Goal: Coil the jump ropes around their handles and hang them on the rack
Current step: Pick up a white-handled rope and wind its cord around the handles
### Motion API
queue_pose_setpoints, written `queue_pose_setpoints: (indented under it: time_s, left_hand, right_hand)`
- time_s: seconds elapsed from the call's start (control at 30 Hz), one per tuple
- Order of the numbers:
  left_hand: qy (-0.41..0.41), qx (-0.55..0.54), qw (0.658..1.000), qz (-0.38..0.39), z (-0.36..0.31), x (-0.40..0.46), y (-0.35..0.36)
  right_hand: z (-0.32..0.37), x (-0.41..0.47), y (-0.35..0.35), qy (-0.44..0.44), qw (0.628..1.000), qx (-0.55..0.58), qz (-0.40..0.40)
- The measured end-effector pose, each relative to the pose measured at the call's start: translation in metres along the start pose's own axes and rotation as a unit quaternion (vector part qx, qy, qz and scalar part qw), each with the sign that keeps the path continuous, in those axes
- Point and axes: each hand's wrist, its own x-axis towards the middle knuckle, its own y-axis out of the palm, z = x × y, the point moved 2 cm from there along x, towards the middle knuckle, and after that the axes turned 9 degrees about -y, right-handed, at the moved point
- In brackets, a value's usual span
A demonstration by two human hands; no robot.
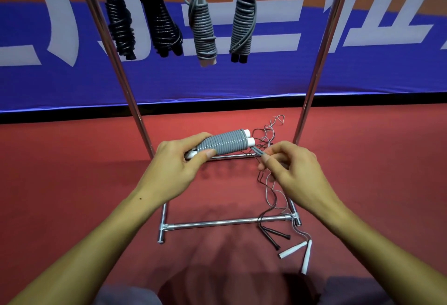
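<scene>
Banner [314,77] lettering unreadable; left hand [174,162] grips coiled grey rope [222,145], right hand [290,166] pinches its end.

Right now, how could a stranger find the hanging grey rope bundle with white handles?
Look at the metal rack before the blue banner; four coiled bundles hang there. It is third from the left, the grey coiled rope with white handles. Its grey neighbour has black handles; the others are black.

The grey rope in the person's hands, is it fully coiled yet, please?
Nearly: grey rope wraps the white handles; right hand pinches the free end.
</scene>
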Motion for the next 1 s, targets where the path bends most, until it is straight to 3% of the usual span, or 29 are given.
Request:
queue_pose_setpoints:
  time_s: [0.07, 0.13, 0.27, 0.33, 0.47, 0.57, 0.63, 0.73, 0.87, 1.0]
  left_hand:
    - [0.017, 0.024, 1.0, 0.011, -0.002, -0.001, -0.001]
    - [0.027, 0.054, 0.998, 0.018, -0.002, -0.002, 0.001]
    - [0.021, 0.121, 0.992, 0.041, 0.003, -0.003, 0.012]
    - [0.01, 0.133, 0.989, 0.059, 0.005, -0.003, 0.014]
    - [0.015, 0.138, 0.987, 0.079, 0.002, -0.004, 0.015]
    - [0.016, 0.151, 0.982, 0.109, 0.002, -0.006, 0.018]
    - [0.004, 0.167, 0.976, 0.139, 0.004, -0.006, 0.019]
    - [-0.005, 0.178, 0.969, 0.173, 0.008, -0.005, 0.018]
    - [0.017, 0.169, 0.961, 0.22, 0.008, -0.006, 0.018]
    - [-0.001, 0.13, 0.958, 0.254, 0.011, -0.004, 0.011]
  right_hand:
    - [-0.004, 0.0, 0.0, -0.028, 0.994, -0.105, -0.006]
    - [-0.005, 0.003, 0.0, 0.0, 0.992, -0.121, 0.022]
    - [0.003, 0.005, 0.006, 0.149, 0.979, 0.105, 0.093]
    - [0.005, 0.004, 0.005, 0.158, 0.974, 0.124, 0.105]
    - [0.012, 0.004, -0.002, 0.092, 0.985, 0.039, 0.14]
    - [0.011, 0.003, -0.006, 0.017, 0.982, -0.086, 0.169]
    - [0.01, 0.003, -0.007, -0.067, 0.953, -0.22, 0.196]
    - [0.005, 0.003, -0.002, -0.18, 0.875, -0.392, 0.222]
    - [0.0, 0.004, 0.003, -0.309, 0.834, -0.424, 0.173]
    - [0.003, 0.004, 0.005, -0.348, 0.82, -0.429, 0.151]
